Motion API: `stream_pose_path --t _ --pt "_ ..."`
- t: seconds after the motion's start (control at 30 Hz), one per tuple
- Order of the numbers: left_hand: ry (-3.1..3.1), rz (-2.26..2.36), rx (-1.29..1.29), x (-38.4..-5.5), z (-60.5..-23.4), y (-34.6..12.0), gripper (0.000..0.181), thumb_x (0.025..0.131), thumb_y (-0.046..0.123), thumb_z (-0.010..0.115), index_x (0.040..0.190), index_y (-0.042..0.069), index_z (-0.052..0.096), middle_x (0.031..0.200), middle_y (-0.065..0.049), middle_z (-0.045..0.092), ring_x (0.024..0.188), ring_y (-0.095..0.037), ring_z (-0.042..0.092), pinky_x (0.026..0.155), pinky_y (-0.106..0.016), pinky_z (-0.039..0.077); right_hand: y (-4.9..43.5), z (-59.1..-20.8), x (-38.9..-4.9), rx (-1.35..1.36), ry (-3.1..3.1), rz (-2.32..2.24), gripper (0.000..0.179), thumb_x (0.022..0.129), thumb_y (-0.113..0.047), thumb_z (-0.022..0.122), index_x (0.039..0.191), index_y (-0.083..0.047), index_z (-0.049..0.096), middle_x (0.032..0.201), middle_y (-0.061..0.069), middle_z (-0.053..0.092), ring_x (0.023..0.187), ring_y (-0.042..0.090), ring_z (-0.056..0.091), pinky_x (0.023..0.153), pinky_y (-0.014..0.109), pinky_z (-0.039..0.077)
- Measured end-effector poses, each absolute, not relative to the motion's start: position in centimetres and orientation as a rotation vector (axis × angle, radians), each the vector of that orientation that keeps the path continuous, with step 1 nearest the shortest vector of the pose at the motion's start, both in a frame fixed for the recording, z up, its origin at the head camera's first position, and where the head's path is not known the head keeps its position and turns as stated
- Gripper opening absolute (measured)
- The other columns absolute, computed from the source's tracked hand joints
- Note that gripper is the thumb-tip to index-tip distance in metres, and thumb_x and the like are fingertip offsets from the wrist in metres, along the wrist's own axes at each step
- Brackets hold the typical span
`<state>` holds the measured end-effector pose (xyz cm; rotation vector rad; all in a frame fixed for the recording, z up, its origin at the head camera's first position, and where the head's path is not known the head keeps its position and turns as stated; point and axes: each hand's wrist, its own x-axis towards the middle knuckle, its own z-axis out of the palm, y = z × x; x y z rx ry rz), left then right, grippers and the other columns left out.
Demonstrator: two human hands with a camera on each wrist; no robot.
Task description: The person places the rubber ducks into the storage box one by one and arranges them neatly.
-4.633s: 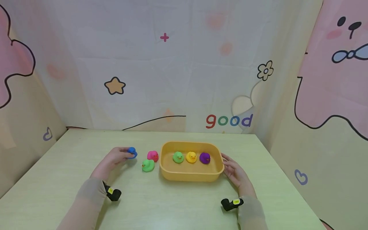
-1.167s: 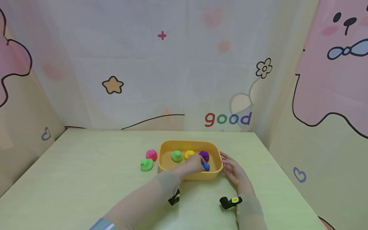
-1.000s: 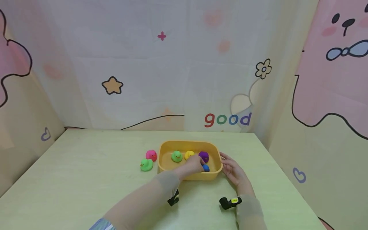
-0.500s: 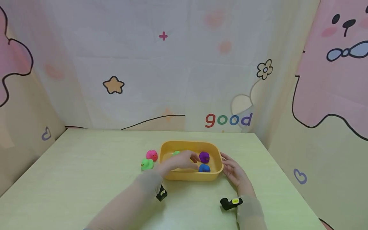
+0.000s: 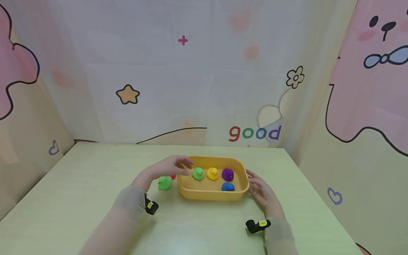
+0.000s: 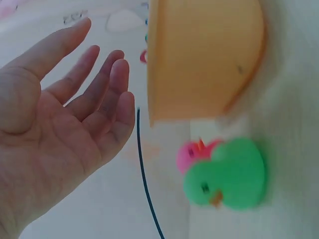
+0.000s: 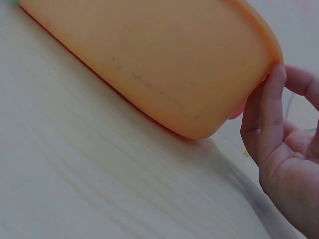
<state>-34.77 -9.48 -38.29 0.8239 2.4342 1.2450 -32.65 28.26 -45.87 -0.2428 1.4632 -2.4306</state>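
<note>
In the head view my left hand (image 5: 167,167) hovers by the left end of a yellow-orange plastic bin (image 5: 210,195), holding nothing. Its fingers are loosely spread. A green rubber duck (image 6: 227,177) and a pink rubber duck (image 6: 187,157) are on the table below; the hand mostly hides the pink one in the head view. My right hand (image 5: 261,191) touches the bin's right end, fingertips right at the rim. Inside the bin stand a green duck (image 5: 198,174), a yellow duck (image 5: 213,174), a purple duck (image 5: 227,174) and a blue duck (image 5: 228,186), partly behind the near wall.
The pale wooden table (image 5: 197,230) runs back to a printed cloth backdrop (image 5: 159,71), with cloth side walls left and right. Each wrist carries a black camera, such as the left wrist camera (image 5: 151,206) and the right wrist camera (image 5: 257,225).
My left hand carried the blue duck from the table into the bin, let go of it beside the purple one, and drew back leftward. The right hand stayed at the bin's end.
</note>
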Motion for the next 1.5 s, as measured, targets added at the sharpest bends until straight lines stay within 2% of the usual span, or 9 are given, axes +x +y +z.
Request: stream_pose_path --t 0.2,0.53,0.7,0.93,1.27,1.37,1.5 --pt "2.493 1.29 0.678 -34.9 -40.0 -13.9 0.046 0.091 0.022 0.067 0.133 0.006 0.056 0.132 -0.015 0.059 0.113 -0.025 0.059 0.1 -0.044 0.047 28.2 -45.9 -32.6 -0.238 1.451 -2.432 0.032 0.1 0.004 0.036 0.123 -0.015 0.049 0.114 -0.002 0.063 0.094 0.006 0.065 0.083 0.016 0.054" --pt "2.491 1.281 0.558 -34.7 -42.6 -17.6 0.053 0.087 0.022 0.073 0.135 0.006 0.055 0.136 -0.017 0.054 0.121 -0.035 0.054 0.106 -0.053 0.041 28.3 -45.9 -32.7 -0.254 1.41 -2.45 0.034 0.1 0.005 0.034 0.119 -0.016 0.054 0.112 -0.001 0.064 0.089 0.007 0.066 0.079 0.016 0.055" --pt "2.413 1.269 0.588 -34.9 -43.5 -18.1 0.057 0.087 0.019 0.073 0.137 0.003 0.051 0.139 -0.022 0.051 0.125 -0.039 0.052 0.108 -0.056 0.039 28.3 -46.0 -32.7 -0.263 1.403 -2.469 0.037 0.101 0.006 0.03 0.117 -0.015 0.056 0.11 0.001 0.064 0.087 0.007 0.066 0.076 0.015 0.055" --pt "2.351 1.254 0.563 -35.2 -44.1 -18.2 0.056 0.085 0.013 0.074 0.136 0.005 0.054 0.141 -0.021 0.048 0.129 -0.038 0.049 0.111 -0.057 0.034 28.3 -46.2 -32.8 -0.242 1.399 -2.475 0.039 0.101 0.006 0.03 0.114 -0.016 0.059 0.107 0.001 0.064 0.086 0.007 0.066 0.075 0.015 0.055" --pt "2.418 1.241 0.588 -35.7 -44.8 -17.8 0.05 0.084 0.004 0.073 0.131 -0.001 0.058 0.13 -0.018 0.058 0.112 -0.027 0.056 0.1 -0.045 0.046 28.4 -46.5 -33.2 -0.218 1.42 -2.479 0.037 0.101 0.006 0.03 0.114 -0.016 0.058 0.107 0.001 0.065 0.085 0.007 0.065 0.075 0.015 0.055" --pt "2.436 1.243 0.572 -35.7 -44.9 -17.7 0.047 0.084 0.006 0.073 0.128 -0.001 0.06 0.128 -0.018 0.06 0.112 -0.028 0.057 0.1 -0.045 0.047 28.4 -46.9 -33.4 -0.205 1.44 -2.481 0.035 0.101 0.005 0.031 0.115 -0.016 0.057 0.107 0.001 0.064 0.085 0.006 0.065 0.075 0.015 0.054" --pt "2.467 1.228 0.503 -35.7 -44.9 -17.5 0.047 0.086 0.013 0.074 0.128 0.0 0.06 0.129 -0.018 0.059 0.117 -0.032 0.055 0.104 -0.05 0.044 28.9 -48.0 -34.0 -0.314 1.533 -2.435 0.025 0.099 -0.006 0.047 0.12 -0.019 0.055 0.11 -0.004 0.064 0.09 0.002 0.064 0.08 0.013 0.053"
